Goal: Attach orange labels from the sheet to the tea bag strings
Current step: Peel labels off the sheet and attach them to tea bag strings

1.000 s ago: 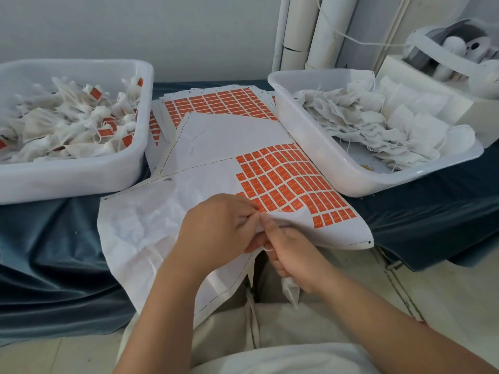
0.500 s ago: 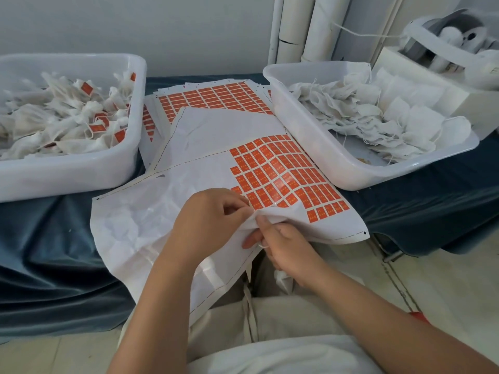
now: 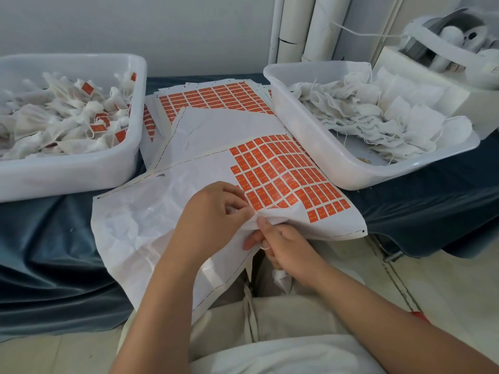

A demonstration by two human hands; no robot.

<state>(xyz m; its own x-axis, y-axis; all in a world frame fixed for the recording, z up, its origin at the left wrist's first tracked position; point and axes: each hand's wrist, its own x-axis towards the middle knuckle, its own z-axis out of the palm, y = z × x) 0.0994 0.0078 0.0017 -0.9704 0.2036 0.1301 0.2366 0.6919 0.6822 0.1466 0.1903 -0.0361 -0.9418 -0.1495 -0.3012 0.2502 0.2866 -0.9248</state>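
Filling the left tub: labelled tea bags, well to the left of my fingers and beyond them.
Under the blue cloth: a low surface that carries both tubs, left of and beyond my left hand.
The sheet: crumpled, lying under both my hands, its near edge hanging toward my lap.
My left hand: fingers curled, tips pressed together, pinching a raised fold of the sheet at the nearest row of labels.
The spare sheets: a stack well beyond my fingers, between the tubs.
The orange labels: on the sheet, just beyond my fingertips and to their right.
My right hand: thumb on top of the same fold, touching my left fingertips, forefinger beneath it, the other fingers curled.
The string: a white loop round one right finger.
The tea bag: hanging below my right palm; which fingers hold it I cannot tell.
The right tub: plain tea bags, well to the right of my fingers.
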